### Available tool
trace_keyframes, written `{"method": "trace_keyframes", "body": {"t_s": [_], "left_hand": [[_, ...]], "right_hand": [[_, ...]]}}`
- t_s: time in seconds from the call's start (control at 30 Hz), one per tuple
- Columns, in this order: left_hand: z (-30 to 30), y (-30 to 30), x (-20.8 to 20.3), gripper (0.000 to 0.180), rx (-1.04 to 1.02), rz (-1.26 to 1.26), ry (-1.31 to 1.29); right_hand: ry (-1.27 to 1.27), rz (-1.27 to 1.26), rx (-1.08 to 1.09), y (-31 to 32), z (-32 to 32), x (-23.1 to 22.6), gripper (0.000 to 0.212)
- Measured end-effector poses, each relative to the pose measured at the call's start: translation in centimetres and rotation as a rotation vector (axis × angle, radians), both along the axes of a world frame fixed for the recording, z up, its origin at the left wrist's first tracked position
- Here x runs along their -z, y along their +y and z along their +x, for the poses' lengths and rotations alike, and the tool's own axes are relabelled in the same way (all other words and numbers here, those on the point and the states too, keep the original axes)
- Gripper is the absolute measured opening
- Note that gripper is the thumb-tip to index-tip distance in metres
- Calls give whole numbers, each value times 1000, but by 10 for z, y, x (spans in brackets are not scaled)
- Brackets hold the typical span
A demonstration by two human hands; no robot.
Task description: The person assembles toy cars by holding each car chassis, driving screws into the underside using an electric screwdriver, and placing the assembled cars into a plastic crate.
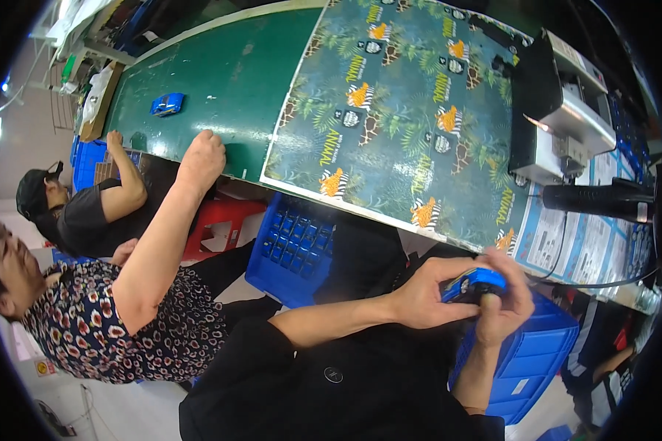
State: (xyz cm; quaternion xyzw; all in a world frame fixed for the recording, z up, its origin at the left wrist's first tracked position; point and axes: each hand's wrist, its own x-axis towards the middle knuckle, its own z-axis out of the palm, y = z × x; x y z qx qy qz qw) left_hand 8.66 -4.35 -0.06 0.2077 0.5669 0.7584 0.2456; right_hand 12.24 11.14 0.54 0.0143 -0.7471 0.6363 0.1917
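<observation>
The left hand (pixel 424 295) and right hand (pixel 513 303) held a blue toy car (pixel 472 281) between curled fingers, neither hand nearer; its long axis ran roughly left to right, beside the near edge of the worktop (pixel 250 81).

Green table (pixel 228 59): patterned sheet (pixel 401 117), toy car (pixel 167 104) (blue)
</observation>
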Motion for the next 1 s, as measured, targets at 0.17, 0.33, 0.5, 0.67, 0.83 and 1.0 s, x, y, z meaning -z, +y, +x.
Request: {"method": "trace_keyframes", "body": {"t_s": [0.17, 0.33, 0.5, 0.67, 0.83, 1.0], "left_hand": [[-48, 4, -13, 40, -162, 194, -117], [-83, 13, 9, 33, -272, 314, -151], [-86, 19, 16, 36, -304, 274, -95], [-88, 26, 17, 39, -280, 243, -16], [-86, 20, 25, 35, -317, 186, -31], [-84, 20, 13, 37, -320, 222, -161]], "right_hand": [[391, 134, 655, 82, -29, -8, 30], [322, 75, 559, 125, -94, -29, 43], [214, -246, 88, 156, -132, -34, 48], [106, -516, -427, 163, -136, -36, 38], [255, -546, -256, 119, -128, -55, 24], [507, -432, -233, 93, -124, -113, 23]]}}
